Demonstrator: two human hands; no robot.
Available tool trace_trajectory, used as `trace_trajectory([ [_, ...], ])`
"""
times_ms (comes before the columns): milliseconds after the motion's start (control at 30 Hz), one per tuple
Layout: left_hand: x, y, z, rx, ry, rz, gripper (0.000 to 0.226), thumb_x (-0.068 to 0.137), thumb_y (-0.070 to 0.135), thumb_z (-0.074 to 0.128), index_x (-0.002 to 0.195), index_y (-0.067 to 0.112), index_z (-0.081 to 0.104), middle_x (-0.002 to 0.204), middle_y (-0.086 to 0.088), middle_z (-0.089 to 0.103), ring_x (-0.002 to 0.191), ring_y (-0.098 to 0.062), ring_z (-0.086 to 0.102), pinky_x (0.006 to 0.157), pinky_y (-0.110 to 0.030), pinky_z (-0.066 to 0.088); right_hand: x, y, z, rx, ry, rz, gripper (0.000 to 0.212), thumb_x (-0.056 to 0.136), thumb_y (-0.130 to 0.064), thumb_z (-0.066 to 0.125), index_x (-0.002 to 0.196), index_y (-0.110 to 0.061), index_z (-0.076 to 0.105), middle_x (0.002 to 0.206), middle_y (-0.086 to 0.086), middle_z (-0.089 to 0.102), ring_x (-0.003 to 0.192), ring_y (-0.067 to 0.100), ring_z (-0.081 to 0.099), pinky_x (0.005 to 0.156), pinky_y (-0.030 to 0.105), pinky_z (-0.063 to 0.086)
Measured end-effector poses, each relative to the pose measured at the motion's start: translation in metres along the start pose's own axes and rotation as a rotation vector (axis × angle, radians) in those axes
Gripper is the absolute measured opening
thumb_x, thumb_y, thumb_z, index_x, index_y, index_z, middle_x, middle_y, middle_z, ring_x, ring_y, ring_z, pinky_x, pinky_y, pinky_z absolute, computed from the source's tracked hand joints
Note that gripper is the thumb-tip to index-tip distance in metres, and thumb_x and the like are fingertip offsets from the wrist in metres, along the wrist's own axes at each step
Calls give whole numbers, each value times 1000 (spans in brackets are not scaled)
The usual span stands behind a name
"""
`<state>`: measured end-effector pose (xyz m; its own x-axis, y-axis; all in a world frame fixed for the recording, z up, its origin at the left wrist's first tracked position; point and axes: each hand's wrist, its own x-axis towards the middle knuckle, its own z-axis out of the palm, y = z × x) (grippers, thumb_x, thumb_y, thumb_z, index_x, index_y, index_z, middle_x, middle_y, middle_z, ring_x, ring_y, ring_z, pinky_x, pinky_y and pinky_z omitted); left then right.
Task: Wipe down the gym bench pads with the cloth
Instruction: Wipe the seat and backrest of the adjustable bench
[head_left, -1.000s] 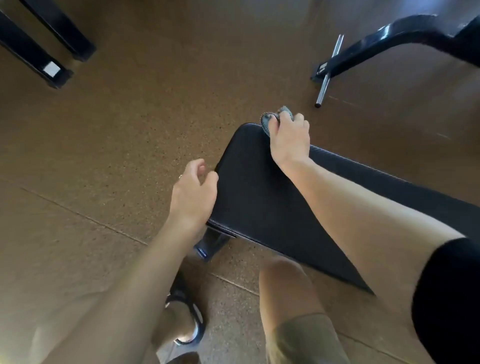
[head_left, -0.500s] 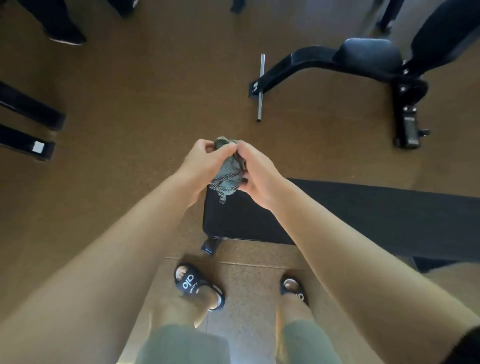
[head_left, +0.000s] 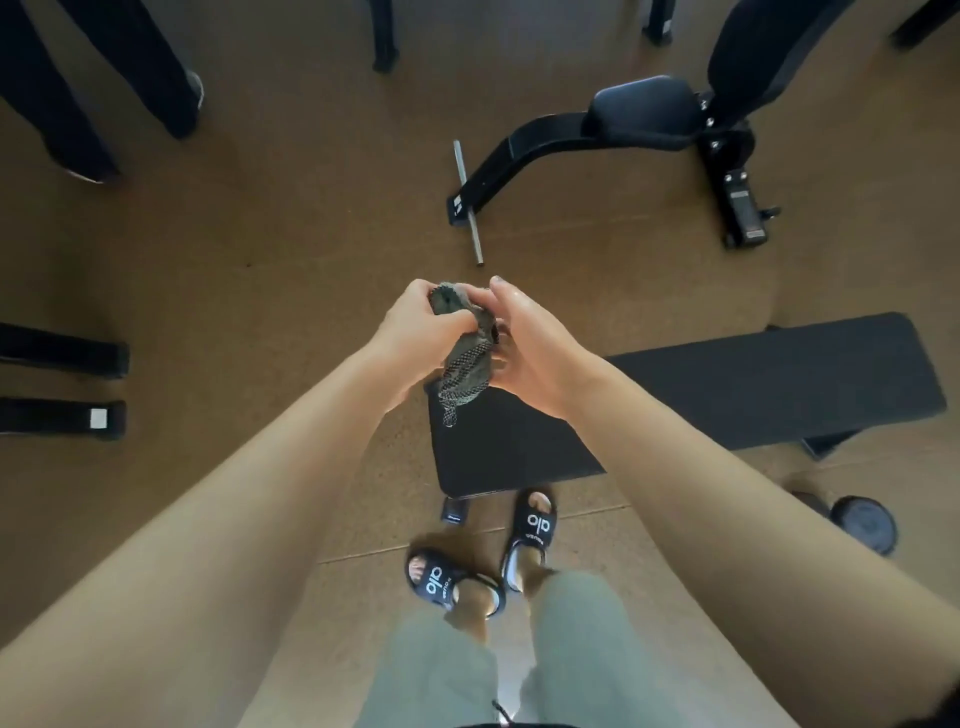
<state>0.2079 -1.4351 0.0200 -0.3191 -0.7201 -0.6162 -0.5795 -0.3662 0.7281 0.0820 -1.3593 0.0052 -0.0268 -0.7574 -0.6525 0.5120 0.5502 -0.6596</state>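
A bunched grey-green cloth (head_left: 465, 358) hangs in the air between my two hands, above the near end of the black flat bench pad (head_left: 753, 384). My left hand (head_left: 415, 332) grips the cloth's upper part with curled fingers. My right hand (head_left: 530, 348) holds its right side, thumb up and fingers wrapped behind the fabric. A loose corner of the cloth dangles down over the pad. The pad runs from under my hands out to the right.
A second black bench (head_left: 639, 119) with a small seat pad and a steel bar (head_left: 467, 202) stands on the brown floor ahead. Another person's dark legs (head_left: 104, 78) are at top left. Black equipment feet (head_left: 62, 384) lie at left. A round weight (head_left: 862, 525) sits at right.
One second ago my right hand pressed the cloth on the pad's end and my left hand held the pad's edge. Both hands have since lifted the cloth and I have straightened up.
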Motion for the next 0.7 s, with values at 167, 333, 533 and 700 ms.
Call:
trace_trajectory([
  [167,3,38,-6,-19,27,-2,17,88,15,57,104,21,62,101,-5,69,89,-24,65,70,-35,52,12,-34,-12,127,49,24,45,102,-34,59,146,-34,50,129,12,56,109,27,63,95,45,59],
  [333,19,74,-10,-70,-13,-51,29,82,35,64,108,22,67,114,-9,73,107,-29,71,98,-49,58,19,-69,-26,93,-42,-6,17,101,-21,59,112,-14,69,104,8,71,94,21,69,90,38,57],
  [533,70,96,-28,102,-35,44,12,96,26,65,108,26,67,107,0,72,98,-19,71,92,-45,61,51,-107,-36,-91,62,-55,29,96,-10,63,122,3,67,119,15,73,113,30,69,97,47,57],
  [700,137,119,-70,125,-118,109,18,98,19,61,112,29,66,112,1,69,99,-18,70,89,-41,61,99,-140,-10,-133,123,-61,27,96,-9,65,123,-8,66,117,11,75,111,26,72,96,43,59],
])
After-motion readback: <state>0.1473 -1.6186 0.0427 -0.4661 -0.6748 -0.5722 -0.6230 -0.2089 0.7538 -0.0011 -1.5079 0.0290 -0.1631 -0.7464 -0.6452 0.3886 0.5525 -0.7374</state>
